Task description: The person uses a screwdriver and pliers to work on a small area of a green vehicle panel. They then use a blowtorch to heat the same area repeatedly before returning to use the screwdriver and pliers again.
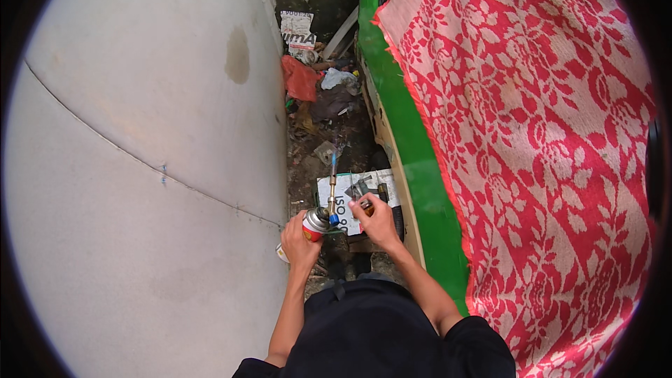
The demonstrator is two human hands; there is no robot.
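My left hand point(301, 243) is wrapped round a red and white gas canister point(314, 225) with a silver top. Screwed to it is a blow torch point(332, 192) with a brass tube and a blue knob, and a bluish flame point(334, 159) shows at its tip, pointing away from me. Just right of the torch, my right hand point(376, 222) is closed in a pinch. Between its fingers is a small brownish piece, too small to name. Beyond those fingers, a grey metal tool point(360, 186) and a short dark cylinder point(383, 192) lie on a white printed board point(343, 187).
A pale grey wall point(161, 133) rises close on my left. At right stands a green edge point(430, 189) beside a red and pink floral cloth point(546, 133). Litter lies in the gap ahead, including a red plastic bag point(299, 78) and a torn printed sack point(297, 30).
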